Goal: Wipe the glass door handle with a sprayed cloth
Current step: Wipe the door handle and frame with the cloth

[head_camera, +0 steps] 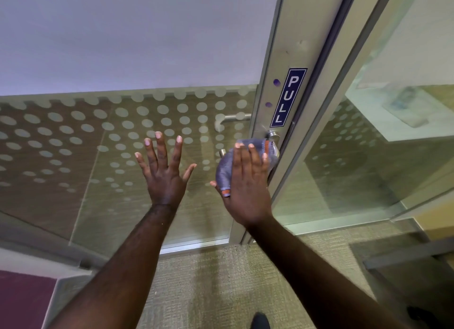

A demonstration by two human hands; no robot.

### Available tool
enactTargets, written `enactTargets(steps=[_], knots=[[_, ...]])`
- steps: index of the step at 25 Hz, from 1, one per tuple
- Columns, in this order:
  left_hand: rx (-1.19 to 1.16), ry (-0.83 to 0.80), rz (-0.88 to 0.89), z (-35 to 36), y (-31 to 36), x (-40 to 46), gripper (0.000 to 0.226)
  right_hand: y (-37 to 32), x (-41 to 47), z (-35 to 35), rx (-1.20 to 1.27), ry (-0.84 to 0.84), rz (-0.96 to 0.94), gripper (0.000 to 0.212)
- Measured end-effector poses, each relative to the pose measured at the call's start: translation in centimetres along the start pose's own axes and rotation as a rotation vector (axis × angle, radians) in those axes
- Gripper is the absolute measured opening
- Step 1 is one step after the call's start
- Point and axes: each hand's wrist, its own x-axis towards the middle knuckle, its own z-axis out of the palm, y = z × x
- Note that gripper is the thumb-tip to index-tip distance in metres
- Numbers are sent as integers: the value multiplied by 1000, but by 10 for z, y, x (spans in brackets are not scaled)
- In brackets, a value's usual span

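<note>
My right hand (248,183) presses a grey-blue cloth (227,169) with an orange edge against the metal door handle (274,136), on the door frame just below the blue PULL sign (288,97). The cloth covers most of the handle; only its top mount and a small end stub at the left show. My left hand (163,169) is spread wide with fingers apart, flat in front of the dotted glass door panel (98,137), and holds nothing.
A second handle (231,120) shows through the glass on the far side. A clear glass side panel (356,169) stands to the right of the aluminium frame (294,46). Carpet (208,279) lies below, with a shoe tip (260,320) at the bottom edge.
</note>
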Motion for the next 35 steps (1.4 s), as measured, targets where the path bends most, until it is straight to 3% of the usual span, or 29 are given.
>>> enactTargets(steps=[5,16,22,25,28,32,35], knots=[[-28,6,11,3,-1,0,106,-25,7,0,-21,93,1,96],[-32,-13,3,2,-1,1,103,-3,-6,-14,-155,-24,-123,88],[1,19,3,2,0,0,107,25,-7,-27,145,-67,-109,101],[9,16,4,2,-1,0,107,20,0,-34,395,19,25,85],[20,23,1,3,-1,0,108,19,6,-33,336,54,90,69],[19,14,-1,4,-2,1,108,18,15,-31,296,21,144,88],[23,5,-3,5,-3,0,107,9,19,-26,177,-16,131,86]])
